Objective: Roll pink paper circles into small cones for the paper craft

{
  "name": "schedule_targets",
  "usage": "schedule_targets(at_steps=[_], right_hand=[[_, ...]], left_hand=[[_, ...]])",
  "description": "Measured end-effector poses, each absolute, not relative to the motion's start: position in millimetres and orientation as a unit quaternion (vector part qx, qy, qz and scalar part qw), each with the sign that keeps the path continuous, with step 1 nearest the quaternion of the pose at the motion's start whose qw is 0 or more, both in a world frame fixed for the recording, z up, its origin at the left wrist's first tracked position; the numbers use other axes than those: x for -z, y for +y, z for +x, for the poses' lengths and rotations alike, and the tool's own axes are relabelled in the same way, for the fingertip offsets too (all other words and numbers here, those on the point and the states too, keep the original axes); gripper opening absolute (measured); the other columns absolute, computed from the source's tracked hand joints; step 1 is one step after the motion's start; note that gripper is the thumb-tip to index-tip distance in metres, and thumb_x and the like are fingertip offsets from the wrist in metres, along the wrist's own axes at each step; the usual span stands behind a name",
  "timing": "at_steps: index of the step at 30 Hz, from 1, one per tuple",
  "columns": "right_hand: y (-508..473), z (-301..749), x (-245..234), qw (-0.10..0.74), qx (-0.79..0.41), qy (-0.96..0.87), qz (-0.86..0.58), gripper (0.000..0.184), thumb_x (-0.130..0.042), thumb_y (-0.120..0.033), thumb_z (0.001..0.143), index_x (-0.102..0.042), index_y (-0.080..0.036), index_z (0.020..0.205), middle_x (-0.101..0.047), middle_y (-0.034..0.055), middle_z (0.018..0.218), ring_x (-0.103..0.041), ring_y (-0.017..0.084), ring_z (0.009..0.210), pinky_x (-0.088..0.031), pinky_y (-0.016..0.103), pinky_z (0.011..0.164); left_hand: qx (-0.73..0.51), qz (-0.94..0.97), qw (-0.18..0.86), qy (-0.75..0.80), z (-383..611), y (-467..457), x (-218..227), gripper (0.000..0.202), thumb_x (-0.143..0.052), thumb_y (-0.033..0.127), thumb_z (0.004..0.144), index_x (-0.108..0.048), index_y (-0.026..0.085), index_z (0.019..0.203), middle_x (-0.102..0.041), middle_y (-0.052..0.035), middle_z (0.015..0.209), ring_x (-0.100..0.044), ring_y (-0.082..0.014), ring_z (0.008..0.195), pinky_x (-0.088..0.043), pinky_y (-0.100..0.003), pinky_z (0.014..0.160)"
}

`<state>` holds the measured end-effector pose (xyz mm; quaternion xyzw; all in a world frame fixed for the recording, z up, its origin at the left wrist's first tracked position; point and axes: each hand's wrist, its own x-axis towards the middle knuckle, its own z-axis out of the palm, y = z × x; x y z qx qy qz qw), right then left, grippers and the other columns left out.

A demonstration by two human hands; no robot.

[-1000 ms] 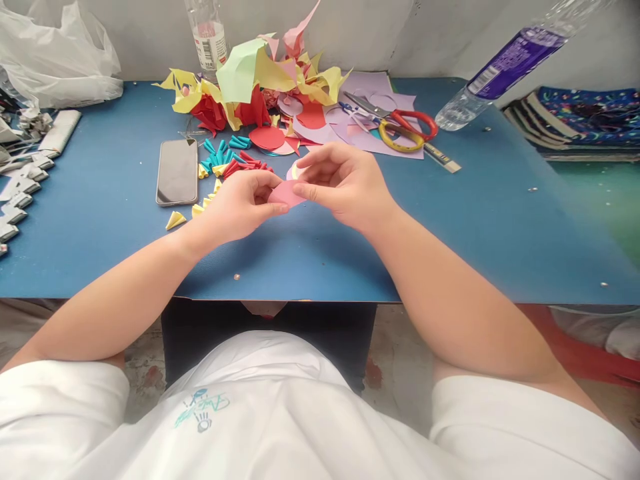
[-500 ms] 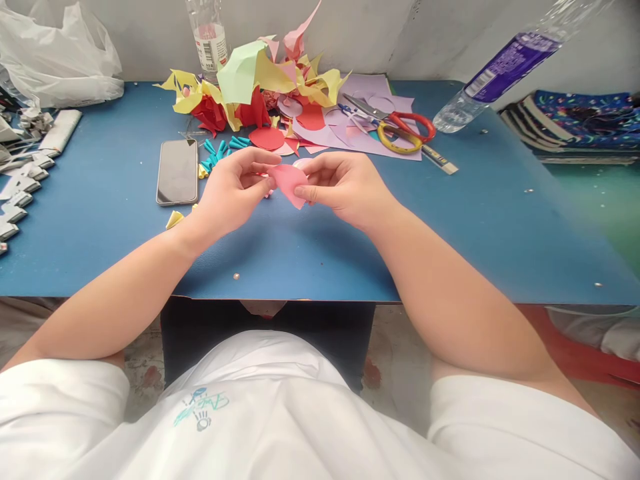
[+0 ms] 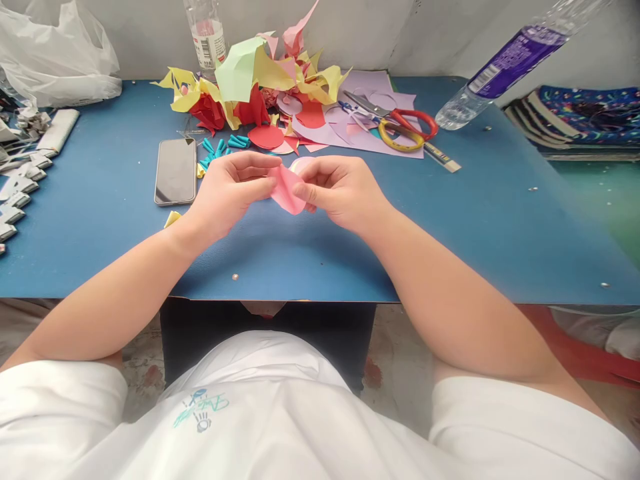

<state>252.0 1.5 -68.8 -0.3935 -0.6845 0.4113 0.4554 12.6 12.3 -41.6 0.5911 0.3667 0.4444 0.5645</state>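
Observation:
Both my hands meet over the middle of the blue table (image 3: 450, 227) and pinch one small pink paper piece (image 3: 286, 189). My left hand (image 3: 227, 193) grips its left edge between thumb and fingers. My right hand (image 3: 340, 190) holds its right side, thumb on top. The paper is bent between the two hands, a little above the table. Just behind my hands lie small folded cones (image 3: 220, 150) in teal, red and yellow, partly hidden by my left hand.
A phone (image 3: 176, 171) lies left of my hands. A heap of coloured paper scraps (image 3: 260, 83) and scissors (image 3: 400, 123) sit at the back, with a plastic bottle (image 3: 206, 33) behind. Another bottle (image 3: 500, 67) lies at the right, folded white paper pieces (image 3: 23, 180) at the left edge.
The pink paper has been lifted and turned from lying flat to bent between my fingers. Both hands shifted slightly towards the far side; my right hand's fingers have curled in.

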Motion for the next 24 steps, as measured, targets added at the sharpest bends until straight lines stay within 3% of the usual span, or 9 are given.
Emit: schedule_targets(at_steps=[4, 8, 14, 17, 20, 24], right_hand=[[3.5, 254.3, 67.9, 0.471, -0.422, -0.660, -0.404, 0.059, -0.093, -0.085, 0.090, -0.076, -0.029, 0.086, -0.074, 0.0010, 0.074, -0.067, 0.020, 0.062, -0.057, 0.040, 0.057], [6.0, 254.3, 72.3, 0.501, -0.401, -0.645, -0.415, 0.054, -0.097, -0.078, 0.091, -0.077, -0.028, 0.091, -0.076, 0.0014, 0.073, -0.069, 0.021, 0.058, -0.061, 0.041, 0.055], [7.1, 250.9, 78.9, 0.531, -0.379, -0.638, -0.408, 0.049, -0.102, -0.071, 0.090, -0.077, -0.028, 0.090, -0.077, 0.0011, 0.073, -0.069, 0.021, 0.057, -0.064, 0.043, 0.055], [8.0, 251.5, 82.6, 0.532, -0.369, -0.648, -0.401, 0.045, -0.098, -0.070, 0.094, -0.077, -0.030, 0.097, -0.078, -0.0003, 0.074, -0.070, 0.020, 0.056, -0.064, 0.041, 0.054], [6.8, 254.1, 82.9, 0.547, -0.320, -0.672, -0.382, 0.035, -0.088, -0.065, 0.105, -0.075, -0.035, 0.118, -0.079, -0.0031, 0.076, -0.070, 0.020, 0.058, -0.064, 0.037, 0.057], [1.3, 258.0, 75.6, 0.541, -0.183, -0.764, -0.300, 0.016, -0.069, -0.039, 0.115, -0.074, -0.037, 0.130, -0.084, -0.0007, 0.097, -0.076, 0.019, 0.073, -0.066, 0.036, 0.066]], left_hand=[[-0.455, 0.596, 0.556, 0.359, 12.3, 15.5, 43.4, 0.037, -0.094, 0.015, 0.075, -0.085, 0.022, 0.110, -0.091, -0.0068, 0.120, -0.086, -0.0311, 0.121, -0.074, -0.046, 0.103], [-0.467, 0.594, 0.554, 0.349, 12.7, 17.6, 42.3, 0.043, -0.099, 0.020, 0.076, -0.081, 0.024, 0.115, -0.090, -0.0069, 0.121, -0.086, -0.0333, 0.127, -0.074, -0.046, 0.104], [-0.434, 0.589, 0.576, 0.365, 11.6, 17.0, 43.8, 0.052, -0.104, 0.027, 0.078, -0.076, 0.024, 0.122, -0.089, -0.0070, 0.108, -0.088, -0.0321, 0.106, -0.075, -0.050, 0.097], [-0.419, 0.590, 0.583, 0.369, 12.0, 15.8, 44.6, 0.047, -0.102, 0.027, 0.081, -0.076, 0.023, 0.119, -0.088, -0.0060, 0.102, -0.088, -0.0303, 0.100, -0.075, -0.050, 0.096], [-0.435, 0.584, 0.572, 0.378, 13.2, 16.0, 44.0, 0.032, -0.095, 0.022, 0.085, -0.077, 0.022, 0.112, -0.088, -0.0058, 0.103, -0.088, -0.0290, 0.100, -0.075, -0.050, 0.095], [-0.444, 0.569, 0.559, 0.409, 14.0, 16.4, 40.9, 0.021, -0.088, 0.020, 0.089, -0.078, 0.022, 0.108, -0.087, -0.0053, 0.102, -0.087, -0.0281, 0.101, -0.076, -0.050, 0.097]])
